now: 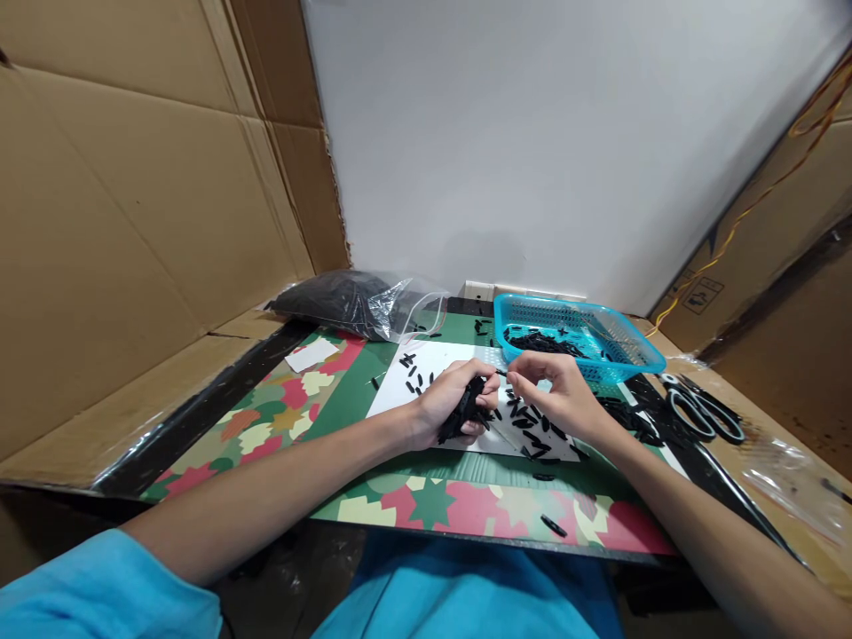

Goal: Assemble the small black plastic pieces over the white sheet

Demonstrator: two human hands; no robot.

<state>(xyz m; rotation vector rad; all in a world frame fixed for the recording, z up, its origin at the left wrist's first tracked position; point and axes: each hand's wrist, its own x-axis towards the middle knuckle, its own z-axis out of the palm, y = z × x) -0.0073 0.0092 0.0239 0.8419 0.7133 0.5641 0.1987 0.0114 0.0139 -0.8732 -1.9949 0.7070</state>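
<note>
My left hand is closed around a bundle of thin black strips, whose ends stick out below the fingers. Close beside it, my right hand pinches a small black piece between thumb and forefinger, near the left hand's fingertips. What exactly the black pieces are is too small to tell. Beneath both hands lies a white sheet with many short black pieces scattered over it, mostly on its right side. One loose black piece rests on the patterned mat near the front edge.
Behind my right hand stands a blue plastic basket with black pieces inside. A clear bag of dark material lies at the back left. Black-handled scissors and a plastic bag are at the right. Cardboard walls flank the patterned mat.
</note>
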